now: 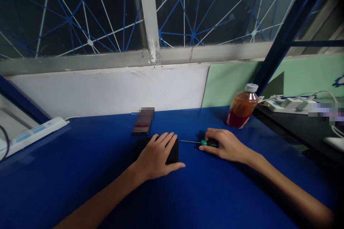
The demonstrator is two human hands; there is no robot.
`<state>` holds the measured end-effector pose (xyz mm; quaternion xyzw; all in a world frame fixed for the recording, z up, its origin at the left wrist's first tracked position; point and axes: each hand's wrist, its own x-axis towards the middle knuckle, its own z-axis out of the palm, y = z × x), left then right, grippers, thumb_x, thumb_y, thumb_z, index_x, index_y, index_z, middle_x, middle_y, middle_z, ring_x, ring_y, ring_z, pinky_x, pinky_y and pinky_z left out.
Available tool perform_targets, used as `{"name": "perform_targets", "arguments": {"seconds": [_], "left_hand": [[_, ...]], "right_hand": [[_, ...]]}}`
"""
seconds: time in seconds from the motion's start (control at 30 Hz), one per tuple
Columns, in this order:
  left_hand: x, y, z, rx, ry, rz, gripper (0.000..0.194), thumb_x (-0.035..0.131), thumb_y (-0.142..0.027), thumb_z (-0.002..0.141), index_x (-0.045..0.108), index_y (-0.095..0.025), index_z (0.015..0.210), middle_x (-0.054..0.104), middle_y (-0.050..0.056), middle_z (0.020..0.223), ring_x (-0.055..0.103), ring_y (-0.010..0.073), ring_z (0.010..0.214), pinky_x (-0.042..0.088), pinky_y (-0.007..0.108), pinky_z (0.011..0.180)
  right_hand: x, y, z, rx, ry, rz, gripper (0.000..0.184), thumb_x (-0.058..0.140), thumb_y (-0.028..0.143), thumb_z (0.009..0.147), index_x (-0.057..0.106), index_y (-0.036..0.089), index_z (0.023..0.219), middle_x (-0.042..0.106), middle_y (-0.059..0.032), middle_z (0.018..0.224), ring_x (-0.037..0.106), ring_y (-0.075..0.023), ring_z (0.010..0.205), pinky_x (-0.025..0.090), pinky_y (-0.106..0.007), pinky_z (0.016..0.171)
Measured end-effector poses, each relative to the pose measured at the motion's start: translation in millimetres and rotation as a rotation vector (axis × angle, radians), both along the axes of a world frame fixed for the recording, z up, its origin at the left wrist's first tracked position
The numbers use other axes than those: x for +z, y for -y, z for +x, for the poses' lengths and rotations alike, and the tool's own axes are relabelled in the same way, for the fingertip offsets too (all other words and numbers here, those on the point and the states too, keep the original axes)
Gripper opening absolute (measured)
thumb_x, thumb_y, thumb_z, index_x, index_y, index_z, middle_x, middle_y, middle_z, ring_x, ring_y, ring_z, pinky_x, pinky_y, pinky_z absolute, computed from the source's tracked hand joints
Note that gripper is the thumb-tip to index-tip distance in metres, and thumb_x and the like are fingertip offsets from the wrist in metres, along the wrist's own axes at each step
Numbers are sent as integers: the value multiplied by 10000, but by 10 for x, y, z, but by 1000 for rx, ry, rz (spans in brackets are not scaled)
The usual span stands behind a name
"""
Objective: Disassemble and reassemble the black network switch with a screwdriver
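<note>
My left hand [157, 155] lies over a flat black box-like object [173, 154] on the blue table. Its fingers are stretched across the top and reach the far edge, while the thumb points right along the near side. Much of the black object is hidden under the palm. To the right, my right hand [224, 145] is closed around the green and black handle of a screwdriver [204, 143]. The thin metal shaft lies nearly level and points left, its tip at the black object's right edge. Whether the tip sits in a screw is too small to tell.
A phone [143, 121] lies beyond my left hand. A capped bottle of orange-brown drink [242, 107] stands at the back right. A white power strip [34, 134] is at the left edge, another [288, 104] on the black surface at right. A wall and window close off the back.
</note>
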<state>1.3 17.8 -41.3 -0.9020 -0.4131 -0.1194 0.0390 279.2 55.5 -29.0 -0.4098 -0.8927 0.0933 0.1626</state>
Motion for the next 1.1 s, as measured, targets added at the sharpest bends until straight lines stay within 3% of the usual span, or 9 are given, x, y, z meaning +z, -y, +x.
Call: {"name": "perform_targets", "arguments": {"seconds": [0.23, 0.4, 0.63, 0.87, 1.1], "left_hand": [[5, -1, -15, 2, -28, -33, 838, 363, -726, 839, 300, -134, 1429, 417, 153, 1432, 379, 328, 1315, 340, 525, 1046], [2, 7, -20, 3, -32, -29, 826, 368, -716, 845, 299, -139, 1431, 411, 156, 1435, 373, 331, 1319, 333, 527, 1050], [-3, 2, -29, 0, -31, -11, 818, 386, -704, 846, 294, -145, 1435, 420, 152, 1429, 387, 329, 1310, 345, 511, 1043], [-10, 2, -31, -1, -23, 0, 809, 388, -697, 850, 281, -160, 1444, 424, 148, 1427, 394, 329, 1305, 345, 507, 1042], [3, 2, -26, 8, -36, -19, 811, 380, -701, 851, 272, -164, 1448, 416, 144, 1434, 384, 323, 1313, 343, 516, 1046]], "right_hand": [[-25, 38, -42, -11, -22, -64, 264, 553, 463, 869, 530, 205, 923, 594, 15, 682, 525, -136, 572, 329, -258, 555], [-2, 17, -31, -17, -30, -42, 314, 416, 469, 940, 587, 208, 919, 628, -14, 740, 572, -149, 648, 354, -268, 600], [-9, -11, 1, -29, -20, 34, 415, 483, 562, 878, 576, 183, 739, 597, -26, 752, 553, -142, 653, 361, -259, 596], [-35, -6, -4, -51, 18, 20, 358, 516, 552, 864, 586, 201, 858, 640, -12, 721, 588, -165, 646, 338, -263, 578], [-4, 23, -32, -49, -15, 24, 343, 493, 533, 883, 565, 199, 854, 632, -10, 744, 571, -153, 638, 343, -262, 580]]}}
